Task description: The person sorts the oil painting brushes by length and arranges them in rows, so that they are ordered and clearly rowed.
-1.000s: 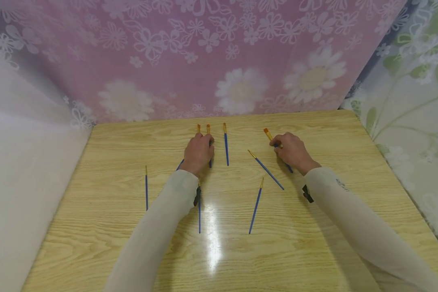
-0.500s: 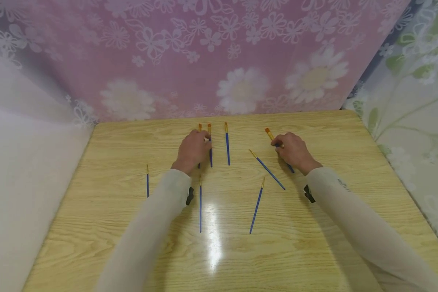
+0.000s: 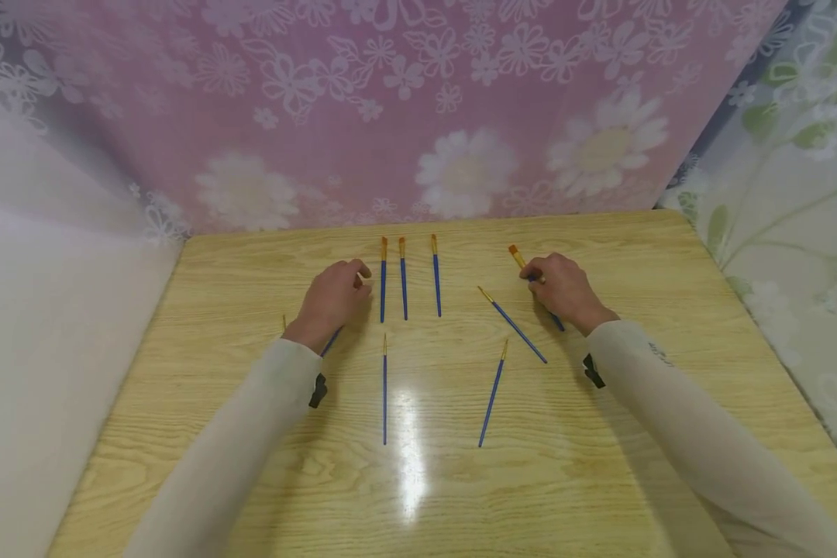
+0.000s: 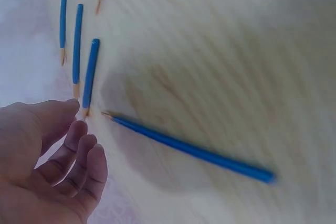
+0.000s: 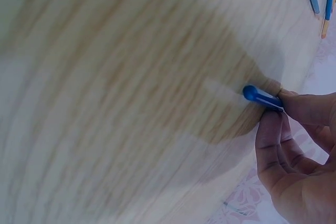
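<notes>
Right hand pinches a flat brush near its bristle end; we cannot tell whether the handle's tip touches the surface. Left hand holds nothing: fingers loosely bent, gap at the thumb, above a slanted brush. Our judgement: pinch lightly, turn the flat brush from the wrist, and avoid nudging the row of three brushes just right of the left hand. Pose: both arms reach forward, hands well apart. Three thin brushes lie between, nearer us.
</notes>
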The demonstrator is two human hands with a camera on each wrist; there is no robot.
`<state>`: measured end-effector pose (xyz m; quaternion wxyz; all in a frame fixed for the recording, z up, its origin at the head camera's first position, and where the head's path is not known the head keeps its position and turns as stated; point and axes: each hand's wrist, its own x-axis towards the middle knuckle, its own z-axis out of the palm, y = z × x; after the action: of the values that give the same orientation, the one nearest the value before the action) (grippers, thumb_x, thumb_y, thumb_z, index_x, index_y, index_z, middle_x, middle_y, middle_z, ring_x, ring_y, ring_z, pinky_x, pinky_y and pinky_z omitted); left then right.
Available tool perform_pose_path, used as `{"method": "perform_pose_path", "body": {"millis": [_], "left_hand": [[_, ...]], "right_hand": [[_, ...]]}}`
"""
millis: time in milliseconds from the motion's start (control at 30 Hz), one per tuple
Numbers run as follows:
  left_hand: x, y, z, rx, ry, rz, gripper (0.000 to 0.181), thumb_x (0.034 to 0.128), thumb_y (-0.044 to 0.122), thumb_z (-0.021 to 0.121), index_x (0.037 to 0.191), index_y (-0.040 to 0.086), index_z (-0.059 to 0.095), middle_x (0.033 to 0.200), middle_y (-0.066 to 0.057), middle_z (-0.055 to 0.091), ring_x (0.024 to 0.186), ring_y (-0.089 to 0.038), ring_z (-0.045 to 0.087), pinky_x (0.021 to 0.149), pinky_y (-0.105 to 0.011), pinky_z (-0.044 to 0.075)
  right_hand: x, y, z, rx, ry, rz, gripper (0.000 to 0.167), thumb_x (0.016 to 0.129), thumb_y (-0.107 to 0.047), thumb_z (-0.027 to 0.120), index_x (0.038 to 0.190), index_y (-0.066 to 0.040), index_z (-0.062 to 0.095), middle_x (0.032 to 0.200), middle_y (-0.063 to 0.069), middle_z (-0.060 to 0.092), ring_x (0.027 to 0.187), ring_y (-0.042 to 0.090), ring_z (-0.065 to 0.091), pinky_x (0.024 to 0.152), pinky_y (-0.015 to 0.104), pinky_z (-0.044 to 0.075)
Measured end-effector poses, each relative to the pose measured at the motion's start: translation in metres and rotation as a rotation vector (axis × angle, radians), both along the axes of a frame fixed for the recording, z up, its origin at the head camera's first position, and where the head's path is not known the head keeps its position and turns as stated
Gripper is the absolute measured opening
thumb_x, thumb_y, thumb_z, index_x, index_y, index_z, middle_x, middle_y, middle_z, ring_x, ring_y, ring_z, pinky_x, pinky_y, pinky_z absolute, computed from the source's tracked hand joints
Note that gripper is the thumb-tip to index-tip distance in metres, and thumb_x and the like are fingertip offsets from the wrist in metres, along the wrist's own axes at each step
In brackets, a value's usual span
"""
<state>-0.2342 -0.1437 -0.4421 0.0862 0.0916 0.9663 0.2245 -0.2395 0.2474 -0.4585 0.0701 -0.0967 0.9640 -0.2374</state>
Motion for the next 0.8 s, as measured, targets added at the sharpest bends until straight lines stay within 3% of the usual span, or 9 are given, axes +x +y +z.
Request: {"method": "perform_pose_path", "body": {"millis": [333, 667, 800], "left_hand": [[0.021, -0.020, -0.005, -0.003, -0.030, -0.015, 0.030, 0.1123, 0.017, 0.058, 0.138, 0.004, 0.066, 0.128, -0.018, 0.073, 0.117, -0.035, 0.070, 0.099, -0.051, 0.058], [0.034, -0.034, -0.012, 0.002, -0.062, -0.027, 0.032, 0.1087, 0.019, 0.069, 0.137, 0.004, 0.067, 0.124, -0.017, 0.076, 0.116, -0.034, 0.072, 0.102, -0.054, 0.057], [0.037, -0.038, -0.014, 0.005, -0.046, -0.034, 0.031, 0.1083, 0.016, 0.069, 0.137, 0.004, 0.067, 0.123, -0.017, 0.076, 0.115, -0.034, 0.071, 0.103, -0.055, 0.056]], "right_hand": [[0.000, 0.003, -0.001, 0.009, 0.006, 0.010, 0.026, 0.108, -0.002, 0.062, 0.131, 0.003, 0.072, 0.124, 0.028, 0.068, 0.118, 0.045, 0.061, 0.102, 0.064, 0.050], [0.000, 0.003, -0.001, -0.004, 0.006, 0.012, 0.026, 0.108, -0.002, 0.063, 0.131, 0.004, 0.072, 0.125, 0.028, 0.068, 0.120, 0.046, 0.061, 0.103, 0.065, 0.050], [0.000, 0.001, -0.001, -0.006, 0.005, 0.012, 0.026, 0.108, -0.002, 0.063, 0.132, 0.003, 0.072, 0.125, 0.028, 0.068, 0.120, 0.045, 0.061, 0.103, 0.065, 0.049]]}}
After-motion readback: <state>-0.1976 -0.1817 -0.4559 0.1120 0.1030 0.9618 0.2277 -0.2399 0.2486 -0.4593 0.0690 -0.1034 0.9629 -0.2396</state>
